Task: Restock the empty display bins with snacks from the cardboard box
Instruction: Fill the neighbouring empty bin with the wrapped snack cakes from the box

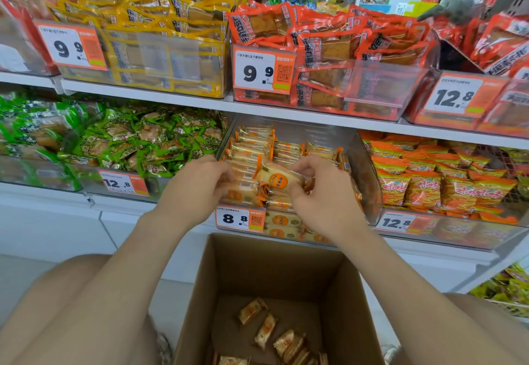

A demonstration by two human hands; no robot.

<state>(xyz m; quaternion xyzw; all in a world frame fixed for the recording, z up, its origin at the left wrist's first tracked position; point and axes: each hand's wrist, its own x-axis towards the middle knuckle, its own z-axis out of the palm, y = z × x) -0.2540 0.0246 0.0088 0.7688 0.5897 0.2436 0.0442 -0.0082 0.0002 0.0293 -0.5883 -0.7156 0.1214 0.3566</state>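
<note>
White shelves [160, 96] — clear bins [369, 184], cardboard box [257, 264] below

The cardboard box [355, 293] stood between the person's knees, before the lower shelf [429, 253], with a few loose snack packets [266, 331] lying in its bottom. Directly behind and above it sat the middle bin [369, 170], partly filled with stacked packets [252, 147]; the 8.8 price tag [240, 218] was on its front, and the left hand [197, 184] and right hand [320, 193] were over its front edge with one packet [279, 178] between them. A neighbouring bin of pouches [128, 141] lay to its left, a bin of crisp bags [429, 184] to its right, and two fuller bins sat side by side on the upper shelf [177, 97] above.
</note>
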